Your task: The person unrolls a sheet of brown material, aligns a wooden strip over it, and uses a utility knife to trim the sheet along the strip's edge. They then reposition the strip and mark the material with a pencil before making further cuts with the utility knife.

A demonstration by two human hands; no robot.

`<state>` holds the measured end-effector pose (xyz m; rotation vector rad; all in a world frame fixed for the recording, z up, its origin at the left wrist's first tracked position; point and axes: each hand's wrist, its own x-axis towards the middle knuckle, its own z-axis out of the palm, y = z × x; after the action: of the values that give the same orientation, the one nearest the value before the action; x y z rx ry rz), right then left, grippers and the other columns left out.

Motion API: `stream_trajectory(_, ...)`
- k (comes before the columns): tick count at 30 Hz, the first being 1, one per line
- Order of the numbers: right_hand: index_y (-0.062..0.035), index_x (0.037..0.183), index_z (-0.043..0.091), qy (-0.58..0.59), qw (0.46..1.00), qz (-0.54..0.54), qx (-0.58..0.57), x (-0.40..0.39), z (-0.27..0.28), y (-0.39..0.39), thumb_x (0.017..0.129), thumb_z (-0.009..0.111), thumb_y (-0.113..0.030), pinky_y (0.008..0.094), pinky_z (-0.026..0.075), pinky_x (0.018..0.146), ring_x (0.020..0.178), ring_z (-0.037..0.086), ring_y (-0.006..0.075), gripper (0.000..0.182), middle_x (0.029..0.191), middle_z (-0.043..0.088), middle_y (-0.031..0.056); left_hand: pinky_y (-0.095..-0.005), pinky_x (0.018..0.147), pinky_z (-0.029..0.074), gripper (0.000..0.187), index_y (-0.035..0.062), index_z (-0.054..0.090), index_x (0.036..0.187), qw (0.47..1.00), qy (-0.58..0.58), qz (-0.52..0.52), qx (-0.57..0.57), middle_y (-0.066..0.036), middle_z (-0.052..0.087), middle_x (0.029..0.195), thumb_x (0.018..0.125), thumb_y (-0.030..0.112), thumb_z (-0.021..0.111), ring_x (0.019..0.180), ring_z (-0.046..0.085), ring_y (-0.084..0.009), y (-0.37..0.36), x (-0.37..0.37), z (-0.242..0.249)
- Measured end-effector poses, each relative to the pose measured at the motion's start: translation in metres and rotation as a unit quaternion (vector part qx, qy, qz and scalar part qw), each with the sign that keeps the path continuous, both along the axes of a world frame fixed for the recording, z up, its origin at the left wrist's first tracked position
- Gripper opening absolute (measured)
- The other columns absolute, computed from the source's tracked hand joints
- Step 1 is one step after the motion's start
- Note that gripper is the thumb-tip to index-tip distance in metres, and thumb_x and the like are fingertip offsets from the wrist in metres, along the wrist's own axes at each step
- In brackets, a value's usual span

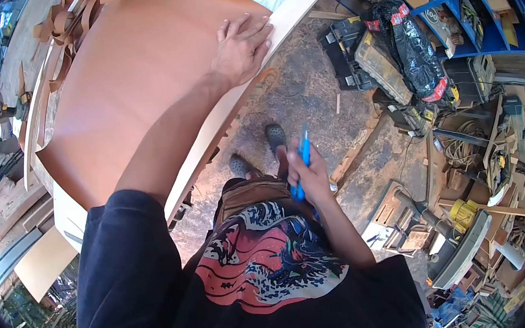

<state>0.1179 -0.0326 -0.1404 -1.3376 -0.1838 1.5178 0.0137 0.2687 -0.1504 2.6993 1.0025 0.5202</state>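
With the left hand [241, 48] flat on the brown sheet [136, 81] covering the bench [297, 11], the right hand [306, 175] grips a blue knife [303, 159], seemingly between trimming cuts; next needs the blade at the edge.

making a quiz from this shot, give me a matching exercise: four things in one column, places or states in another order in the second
Things:
1. left hand
2. right hand
3. brown sheet
4. blue shelf

Places or states:
A. stands at the upper right, compartments full of odds and ends
B. lies flat on the pale bench
C. grips a blue tool in front of the body
D. pressed flat on the sheet near the bench edge

Pairs: 1-D, 2-C, 3-B, 4-A
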Motion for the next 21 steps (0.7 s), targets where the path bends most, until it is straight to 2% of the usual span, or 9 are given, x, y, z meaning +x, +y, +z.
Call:
stream_trajectory(4, -0.0047, 0.14, 0.048, 0.108, 0.988, -0.104, 0.027, -0.02, 0.026, 0.063, 0.109, 0.051, -0.021, 0.0273, 0.046, 0.052, 0.067, 0.055, 0.0103, 0.035, 0.095, 0.059, 0.0053, -0.0606, 0.123, 0.021, 0.041, 0.0188, 0.062, 0.143, 1.0, -0.004, 0.001, -0.002, -0.001, 0.053, 0.155, 0.108, 0.035, 0.048, 0.148, 0.037, -0.0333, 0.001, 0.0, 0.001)
stream_trajectory(7, -0.0035, 0.143, 0.045, 0.058, 0.992, -0.068, 0.092, -0.049, 0.044, 0.095, 0.112, 0.044, -0.029, 0.0289, 0.048, 0.054, 0.07, 0.056, 0.0127, 0.041, 0.097, 0.058, 0.0065, -0.0605, 0.123, 0.02, 0.041, 0.0189, 0.062, 0.143, 1.0, -0.012, 0.004, -0.004, -0.001, 0.054, 0.155, 0.108, 0.035, 0.048, 0.148, 0.037, -0.0331, 0.001, 0.001, 0.001)
stream_trajectory(10, -0.0023, 0.129, 0.05, -0.001, 0.976, -0.08, 0.201, -0.068, 0.063, 0.109, 0.112, 0.042, -0.029, 0.0278, 0.052, 0.056, 0.064, 0.058, 0.0125, 0.032, 0.097, 0.058, 0.0063, -0.0606, 0.123, 0.021, 0.04, 0.0186, 0.063, 0.142, 1.0, -0.001, 0.008, -0.014, -0.001, 0.053, 0.155, 0.108, 0.033, 0.048, 0.148, 0.037, -0.0333, 0.001, 0.002, 0.003)
stream_trajectory(13, -0.0035, 0.13, 0.048, 0.052, 0.981, -0.025, 0.185, -0.066, 0.057, 0.117, 0.112, 0.042, -0.027, 0.0322, 0.052, 0.057, 0.066, 0.058, 0.0151, 0.03, 0.092, 0.06, 0.0086, -0.0597, 0.123, 0.021, 0.04, 0.0179, 0.062, 0.143, 1.0, -0.008, 0.008, -0.021, -0.001, 0.053, 0.156, 0.107, 0.031, 0.05, 0.149, 0.036, -0.0329, 0.001, 0.0, 0.001)
stream_trajectory(14, -0.0046, 0.122, 0.049, 0.05, 0.978, -0.129, 0.156, -0.073, 0.058, 0.123, 0.112, 0.041, -0.029, 0.0333, 0.053, 0.056, 0.061, 0.058, 0.0166, 0.028, 0.087, 0.061, 0.0101, -0.0597, 0.123, 0.021, 0.04, 0.0179, 0.062, 0.143, 1.0, -0.009, 0.01, -0.02, -0.001, 0.053, 0.156, 0.107, 0.031, 0.05, 0.149, 0.036, -0.0329, 0.001, 0.001, 0.001)
stream_trajectory(17, -0.0047, 0.122, 0.049, 0.037, 0.976, -0.161, 0.144, -0.072, 0.05, 0.117, 0.112, 0.041, -0.029, 0.0336, 0.054, 0.057, 0.061, 0.059, 0.0174, 0.027, 0.084, 0.062, 0.0106, -0.0591, 0.123, 0.021, 0.039, 0.0178, 0.063, 0.142, 1.0, -0.019, 0.004, -0.021, -0.001, 0.053, 0.156, 0.107, 0.03, 0.05, 0.149, 0.037, -0.0326, 0.002, -0.002, 0.004)
stream_trajectory(18, -0.0042, 0.125, 0.048, 0.003, 0.989, -0.095, 0.114, -0.07, 0.04, 0.105, 0.112, 0.042, -0.028, 0.0342, 0.054, 0.056, 0.063, 0.06, 0.0169, 0.027, 0.088, 0.063, 0.0099, -0.0591, 0.123, 0.021, 0.039, 0.0178, 0.063, 0.142, 1.0, -0.018, 0.003, -0.021, -0.001, 0.053, 0.156, 0.107, 0.03, 0.05, 0.149, 0.037, -0.0326, 0.002, -0.002, 0.006)
stream_trajectory(19, -0.0042, 0.125, 0.048, 0.0, 0.989, -0.094, 0.113, -0.075, 0.04, 0.101, 0.112, 0.042, -0.028, 0.0342, 0.054, 0.056, 0.063, 0.06, 0.0169, 0.027, 0.088, 0.063, 0.0099, -0.0591, 0.123, 0.021, 0.039, 0.0178, 0.063, 0.142, 1.0, -0.016, 0.002, -0.024, -0.001, 0.053, 0.156, 0.107, 0.03, 0.05, 0.149, 0.037, -0.0327, 0.002, -0.001, 0.004)
stream_trajectory(21, 0.0003, 0.143, 0.041, -0.025, 0.994, -0.072, 0.075, -0.09, 0.04, 0.095, 0.111, 0.046, -0.027, 0.0296, 0.055, 0.056, 0.068, 0.062, 0.0124, 0.043, 0.097, 0.065, 0.0091, -0.0592, 0.123, 0.021, 0.04, 0.018, 0.062, 0.143, 0.999, -0.021, 0.0, -0.026, 0.0, 0.052, 0.156, 0.107, 0.029, 0.049, 0.149, 0.037, -0.0328, 0.002, 0.0, 0.001)
